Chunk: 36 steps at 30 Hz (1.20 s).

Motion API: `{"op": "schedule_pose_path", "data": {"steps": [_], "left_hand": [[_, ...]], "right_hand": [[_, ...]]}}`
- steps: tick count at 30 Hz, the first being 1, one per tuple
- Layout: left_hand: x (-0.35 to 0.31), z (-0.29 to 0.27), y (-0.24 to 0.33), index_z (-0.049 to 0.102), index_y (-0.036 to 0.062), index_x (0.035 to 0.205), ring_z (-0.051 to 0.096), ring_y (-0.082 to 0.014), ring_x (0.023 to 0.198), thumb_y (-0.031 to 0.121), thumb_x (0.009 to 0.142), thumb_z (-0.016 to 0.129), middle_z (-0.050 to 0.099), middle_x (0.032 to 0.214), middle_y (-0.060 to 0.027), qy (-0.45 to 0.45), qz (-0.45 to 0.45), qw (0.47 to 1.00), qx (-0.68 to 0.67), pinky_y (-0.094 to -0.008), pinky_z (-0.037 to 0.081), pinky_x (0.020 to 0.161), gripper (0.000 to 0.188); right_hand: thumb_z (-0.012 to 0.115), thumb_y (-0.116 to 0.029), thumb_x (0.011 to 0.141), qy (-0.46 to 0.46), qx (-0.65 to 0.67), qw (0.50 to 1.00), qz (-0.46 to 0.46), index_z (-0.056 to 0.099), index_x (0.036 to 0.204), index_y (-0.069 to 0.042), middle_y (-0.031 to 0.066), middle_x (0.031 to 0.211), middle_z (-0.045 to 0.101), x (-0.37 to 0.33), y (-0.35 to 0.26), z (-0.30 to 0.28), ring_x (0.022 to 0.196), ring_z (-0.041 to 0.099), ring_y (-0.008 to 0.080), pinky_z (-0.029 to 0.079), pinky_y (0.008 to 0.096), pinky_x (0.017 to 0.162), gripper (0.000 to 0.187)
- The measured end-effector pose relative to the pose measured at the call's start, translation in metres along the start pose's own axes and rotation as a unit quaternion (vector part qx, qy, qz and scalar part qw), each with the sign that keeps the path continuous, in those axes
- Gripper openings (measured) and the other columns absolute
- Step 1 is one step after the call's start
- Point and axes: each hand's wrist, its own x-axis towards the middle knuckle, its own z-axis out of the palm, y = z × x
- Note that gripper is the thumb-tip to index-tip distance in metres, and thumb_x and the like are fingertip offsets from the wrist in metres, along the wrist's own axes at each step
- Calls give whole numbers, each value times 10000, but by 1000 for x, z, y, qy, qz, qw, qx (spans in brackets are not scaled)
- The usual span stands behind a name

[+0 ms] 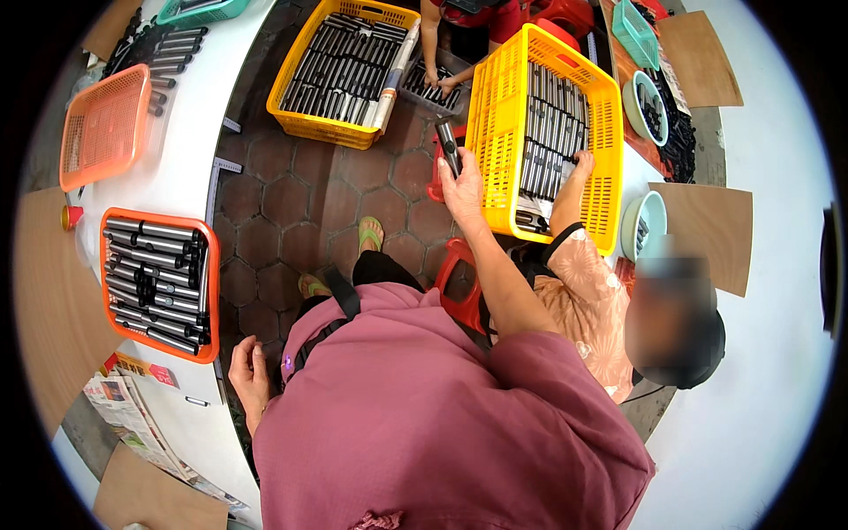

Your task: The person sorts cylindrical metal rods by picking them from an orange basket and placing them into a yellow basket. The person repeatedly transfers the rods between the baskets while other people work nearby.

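Note:
Out in front, my right hand (462, 190) is closed round the lower end of a short black-and-silver tube (448, 146) held roughly upright. It is just left of a tall yellow crate (496, 132) packed with rows of similar tubes (554, 115). Down at my left side, my left hand (250, 378) hangs loosely with its fingers slightly bent and nothing visible in it. On the white table nearest that hand, an orange basket (214, 291) holds stacked silver tubes with black ends (159, 274).
A seated person (587, 309) at right reaches into the tall crate. Another person's hands (439, 84) work in a grey bin ahead, beside a second yellow crate (322, 130). Red stools (461, 283) stand on the tiled floor. Tables at both sides carry baskets and bowls (643, 221).

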Motion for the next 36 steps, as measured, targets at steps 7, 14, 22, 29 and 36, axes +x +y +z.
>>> {"op": "schedule_pose_path", "data": {"steps": [7, 14, 22, 29, 36], "left_hand": [[-3, 25, -32, 623, -34, 1104, 620, -179, 884, 103, 949, 556, 668, 978, -122, 13, -44, 999, -1, -296, 491, 786, 218], [0, 0, -36, 624, -29, 1093, 607, -168, 834, 106, 950, 556, 661, 946, -106, 11, -51, 998, 34, -288, 488, 752, 209], [0, -139, 71, 607, -39, 1035, 573, -159, 846, 64, 954, 513, 627, 960, -94, 211, 221, 952, -31, -284, 460, 784, 161], [-45, -193, 47, 617, -34, 962, 597, -217, 802, -29, 871, 543, 631, 910, -141, 239, 231, 941, -66, -303, 478, 740, 117], [-64, -222, 26, 620, -46, 922, 632, -256, 735, -32, 837, 605, 639, 853, -147, 269, 285, 916, -87, -314, 500, 654, 87]], "right_hand": [[690, -221, 838, -11, 5, 999, 35, 553, 1114, -39, 176, 1026, 606, 28, 16, 4, 920, 600, 362, 474, 424, 804, 358], [687, -288, 820, -82, -36, 994, 63, 588, 1107, -40, 190, 1025, 634, 5, 0, 26, 964, 617, 373, 474, 443, 835, 391], [684, -250, 819, -139, -75, 987, -14, 603, 1093, -18, 230, 998, 649, -61, -11, 42, 954, 627, 397, 485, 441, 827, 368], [703, -283, 817, -147, -152, 975, -74, 627, 1075, -22, 204, 820, 650, -109, -2, 51, 786, 642, 364, 493, 432, 728, 375], [720, -215, 792, -161, -161, 968, -105, 629, 997, 39, 184, 808, 640, -132, -1, 34, 731, 607, 300, 486, 407, 717, 339]]}}
